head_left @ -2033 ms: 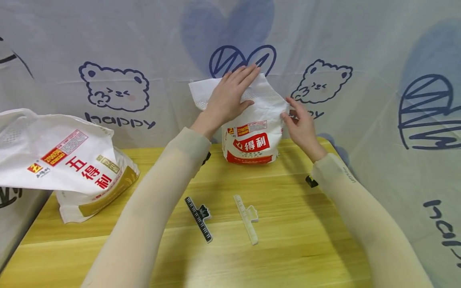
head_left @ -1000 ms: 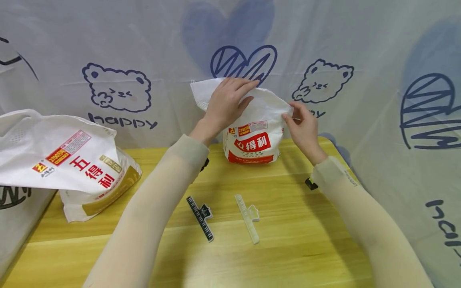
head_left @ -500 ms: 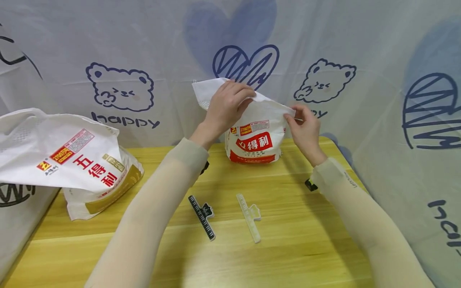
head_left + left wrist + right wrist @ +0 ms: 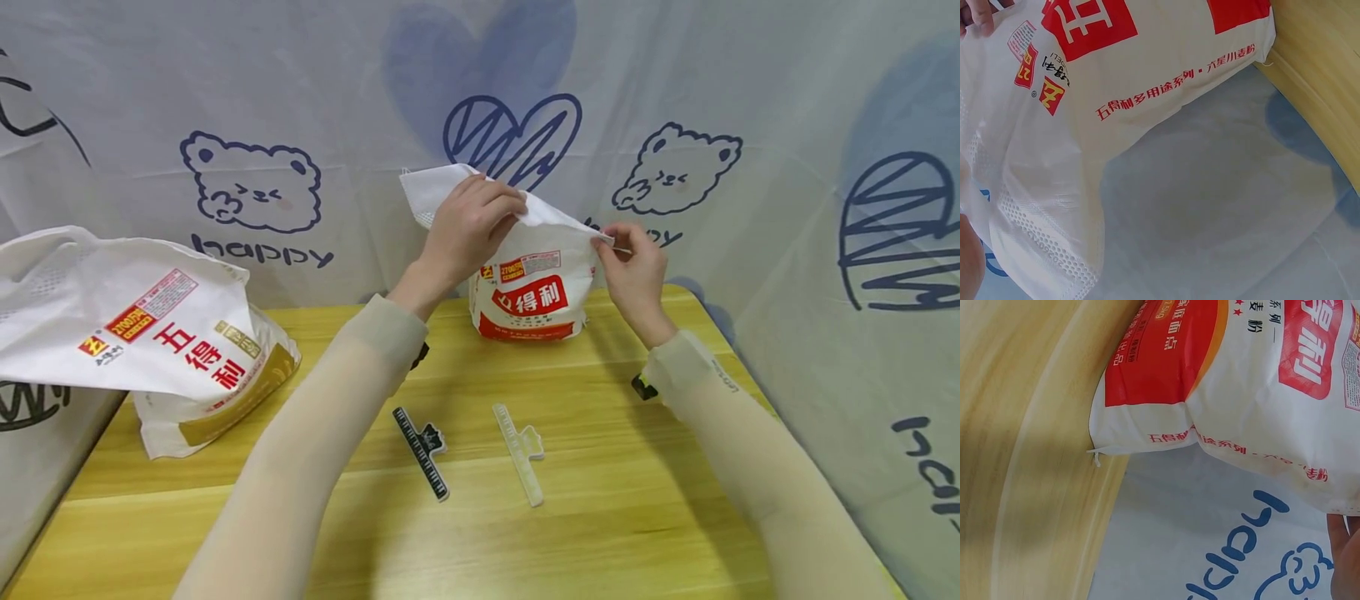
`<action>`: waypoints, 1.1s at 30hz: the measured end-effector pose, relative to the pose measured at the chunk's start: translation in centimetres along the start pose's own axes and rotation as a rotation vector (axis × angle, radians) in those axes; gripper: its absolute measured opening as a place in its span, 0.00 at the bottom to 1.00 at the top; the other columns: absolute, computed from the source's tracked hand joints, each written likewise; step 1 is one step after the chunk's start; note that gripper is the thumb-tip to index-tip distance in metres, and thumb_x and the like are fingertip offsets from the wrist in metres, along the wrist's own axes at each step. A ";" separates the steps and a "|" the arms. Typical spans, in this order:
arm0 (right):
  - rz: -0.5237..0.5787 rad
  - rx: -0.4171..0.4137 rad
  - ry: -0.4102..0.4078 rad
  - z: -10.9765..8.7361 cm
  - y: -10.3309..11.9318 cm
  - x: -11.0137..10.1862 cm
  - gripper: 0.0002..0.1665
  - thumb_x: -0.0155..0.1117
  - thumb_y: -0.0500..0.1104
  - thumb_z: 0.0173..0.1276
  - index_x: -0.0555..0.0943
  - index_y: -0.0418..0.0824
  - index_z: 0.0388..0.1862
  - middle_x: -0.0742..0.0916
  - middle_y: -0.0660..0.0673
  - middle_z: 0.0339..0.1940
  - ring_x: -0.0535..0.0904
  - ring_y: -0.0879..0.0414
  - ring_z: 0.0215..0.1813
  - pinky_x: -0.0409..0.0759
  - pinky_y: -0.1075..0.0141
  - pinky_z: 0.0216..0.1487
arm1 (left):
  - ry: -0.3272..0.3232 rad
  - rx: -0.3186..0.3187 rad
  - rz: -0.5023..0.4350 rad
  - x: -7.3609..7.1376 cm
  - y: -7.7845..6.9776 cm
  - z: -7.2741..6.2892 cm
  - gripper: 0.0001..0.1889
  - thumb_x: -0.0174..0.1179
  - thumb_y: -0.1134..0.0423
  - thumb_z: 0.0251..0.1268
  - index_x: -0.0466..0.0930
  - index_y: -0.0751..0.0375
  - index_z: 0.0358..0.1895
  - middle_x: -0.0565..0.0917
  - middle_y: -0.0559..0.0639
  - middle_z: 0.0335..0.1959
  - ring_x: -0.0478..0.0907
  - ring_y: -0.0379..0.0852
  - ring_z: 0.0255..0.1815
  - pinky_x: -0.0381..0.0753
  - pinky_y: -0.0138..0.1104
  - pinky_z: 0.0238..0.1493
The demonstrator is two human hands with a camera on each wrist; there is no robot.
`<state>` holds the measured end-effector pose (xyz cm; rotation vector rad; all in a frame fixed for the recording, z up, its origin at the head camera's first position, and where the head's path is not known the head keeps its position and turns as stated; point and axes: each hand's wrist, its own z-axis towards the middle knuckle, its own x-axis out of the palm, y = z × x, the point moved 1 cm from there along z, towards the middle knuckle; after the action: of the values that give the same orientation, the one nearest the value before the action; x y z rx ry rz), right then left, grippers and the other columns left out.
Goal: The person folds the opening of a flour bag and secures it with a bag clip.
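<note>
A white flour bag (image 4: pixel 536 292) with red print stands upright near the far edge of the table, its upper part folding down toward the front. My left hand (image 4: pixel 468 225) grips the folded top, fingers curled over it, while one corner of the bag sticks out to the left. At the other end of the fold, my right hand (image 4: pixel 633 262) pinches the corner between thumb and fingers. In the right wrist view, fingers (image 4: pixel 1340 540) show at the bag's upper side edge. The left wrist view shows the bag's side (image 4: pixel 1147 75) and perforated top strip.
A second flour bag (image 4: pixel 187 350), with a gold band, leans at the table's left. A black clip (image 4: pixel 418 454) and a clear clip (image 4: pixel 517 454), both with long ruler-like bars, lie on the wooden table (image 4: pixel 600 508). A printed cloth (image 4: pixel 360 83) hangs behind the table.
The bag's top has come down and folded forward as my left hand lowered, its fingers curling over it. My right hand has stayed at the right corner, which has dropped slightly.
</note>
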<state>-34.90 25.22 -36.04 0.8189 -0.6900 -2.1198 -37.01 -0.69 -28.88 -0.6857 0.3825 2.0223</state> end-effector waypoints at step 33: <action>0.178 0.113 0.155 -1.4 -0.4 1.3 0.18 0.52 0.46 0.85 0.72 0.34 0.61 0.80 0.39 0.61 0.77 0.48 0.65 0.79 0.55 0.66 | 0.338 -0.276 0.063 -0.1 0.3 2.2 0.18 0.57 0.49 0.80 0.78 0.60 0.57 0.82 0.53 0.58 0.73 0.52 0.69 0.37 0.39 0.84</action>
<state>-34.73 24.15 -37.68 0.9366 -0.7760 -1.8511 -37.88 0.23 -27.05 -1.2085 0.3250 2.0393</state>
